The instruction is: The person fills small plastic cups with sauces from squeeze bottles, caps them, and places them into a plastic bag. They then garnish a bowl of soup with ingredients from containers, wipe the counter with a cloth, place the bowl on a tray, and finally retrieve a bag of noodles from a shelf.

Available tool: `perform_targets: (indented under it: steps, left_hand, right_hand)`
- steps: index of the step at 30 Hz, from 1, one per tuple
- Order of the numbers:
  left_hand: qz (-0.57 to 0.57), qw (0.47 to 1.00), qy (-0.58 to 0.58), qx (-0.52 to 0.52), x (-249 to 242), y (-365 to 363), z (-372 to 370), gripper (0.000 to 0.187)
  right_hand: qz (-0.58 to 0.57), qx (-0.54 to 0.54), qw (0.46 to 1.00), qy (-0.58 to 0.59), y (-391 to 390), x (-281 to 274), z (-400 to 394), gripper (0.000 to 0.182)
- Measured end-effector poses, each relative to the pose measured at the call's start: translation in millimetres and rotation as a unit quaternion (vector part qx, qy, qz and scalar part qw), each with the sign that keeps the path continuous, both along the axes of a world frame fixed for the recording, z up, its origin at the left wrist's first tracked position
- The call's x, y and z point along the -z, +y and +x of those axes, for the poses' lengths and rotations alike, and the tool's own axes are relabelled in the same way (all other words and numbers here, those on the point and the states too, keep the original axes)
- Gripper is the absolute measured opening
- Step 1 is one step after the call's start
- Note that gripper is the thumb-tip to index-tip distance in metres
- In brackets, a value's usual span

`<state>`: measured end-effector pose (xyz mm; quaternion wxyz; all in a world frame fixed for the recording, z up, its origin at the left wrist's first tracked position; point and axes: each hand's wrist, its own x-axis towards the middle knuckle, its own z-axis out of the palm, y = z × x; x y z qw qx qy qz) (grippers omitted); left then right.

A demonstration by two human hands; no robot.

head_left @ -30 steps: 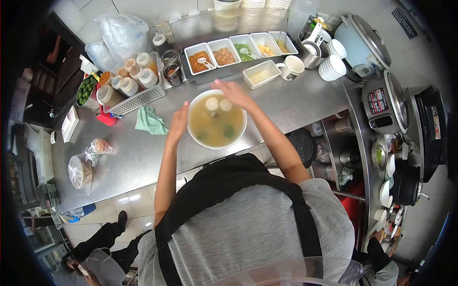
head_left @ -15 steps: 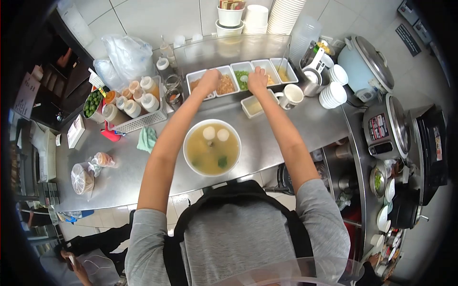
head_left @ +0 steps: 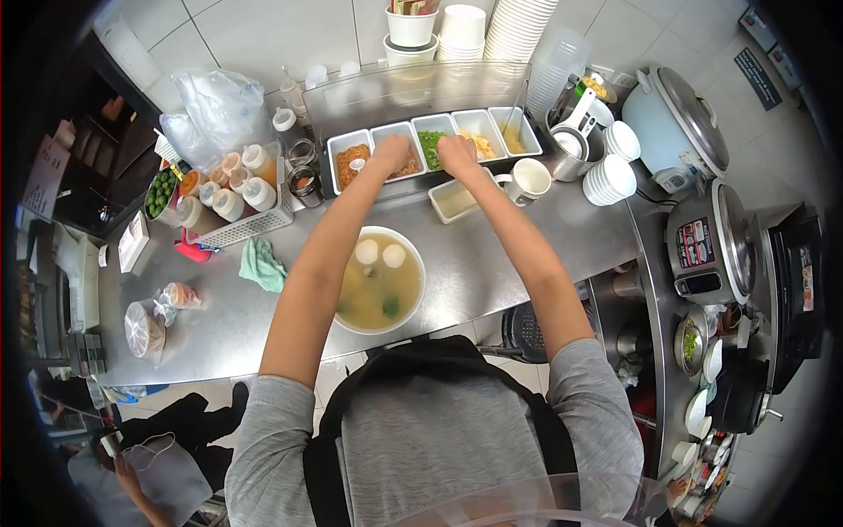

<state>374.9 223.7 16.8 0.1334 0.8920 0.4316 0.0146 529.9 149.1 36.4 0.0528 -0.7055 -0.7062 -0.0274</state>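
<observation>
My left hand (head_left: 391,156) is closed over the second bin of brown crumbly topping (head_left: 411,165); its fingertips are mostly hidden. Beside it, my right hand (head_left: 458,155) is curled between the chopped green bin (head_left: 430,147) and the yellow pieces bin (head_left: 479,143). What either hand grips cannot be made out. A white spoon or lid (head_left: 356,164) rests in the leftmost orange-brown bin (head_left: 349,151). Nearer my body stands a large white bowl of broth (head_left: 378,285) with two pale round pieces and a green leaf, partly behind my left forearm.
Left are sauce bottles (head_left: 230,204) in a basket, a green cloth (head_left: 262,265) and bagged food (head_left: 145,330). A rectangular container (head_left: 454,202) and mug (head_left: 527,182) stand right of centre. White bowls (head_left: 610,178) and cookers (head_left: 709,241) are farther right. Another person (head_left: 145,474) is lower left.
The view has shifted a little. My left hand has moved right relative to the bins, uncovering the white item in the leftmost one. My right hand has come slightly lower, its fingers more curled.
</observation>
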Motion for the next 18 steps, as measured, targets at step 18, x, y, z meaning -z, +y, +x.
perform_targets:
  steps: [18]
  left_hand:
    - [0.029, 0.979, -0.190, -0.063, 2, 20, -8, 0.014]
  right_hand:
    - [-0.031, 0.151, 0.948, 0.277, 5, -5, 38, 0.019]
